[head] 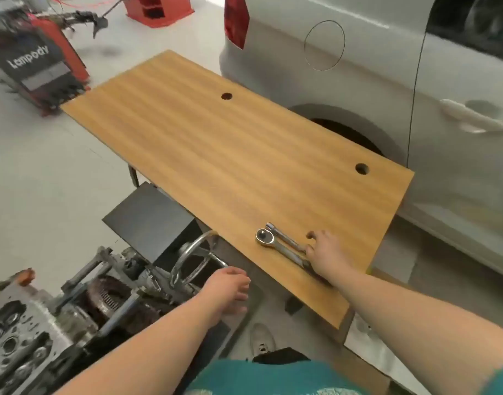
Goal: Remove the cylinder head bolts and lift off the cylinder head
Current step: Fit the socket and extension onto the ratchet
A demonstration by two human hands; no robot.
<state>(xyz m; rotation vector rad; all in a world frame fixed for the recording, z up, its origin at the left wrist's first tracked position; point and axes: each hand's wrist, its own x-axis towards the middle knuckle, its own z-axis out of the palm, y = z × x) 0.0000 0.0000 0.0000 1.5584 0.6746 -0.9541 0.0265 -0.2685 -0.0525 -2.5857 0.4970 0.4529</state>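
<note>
Two hands out front: right hand [326, 253] at lower right of centre, fingers curled on the handle of a ratchet wrench [283, 246] lying on the wooden worktop [230, 155]; left hand [230, 289] loosely curled, empty, beside a chrome handwheel [193, 259]. Cylinder head [13, 337] at lower left, on the engine.

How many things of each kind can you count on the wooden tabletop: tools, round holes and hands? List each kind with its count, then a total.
Tools: 2, a ratchet wrench and a chrome extension bar lying side by side
Round holes: 2, far hole and near hole
Hands: 1, the right hand on the tool handles
Total: 5
</note>
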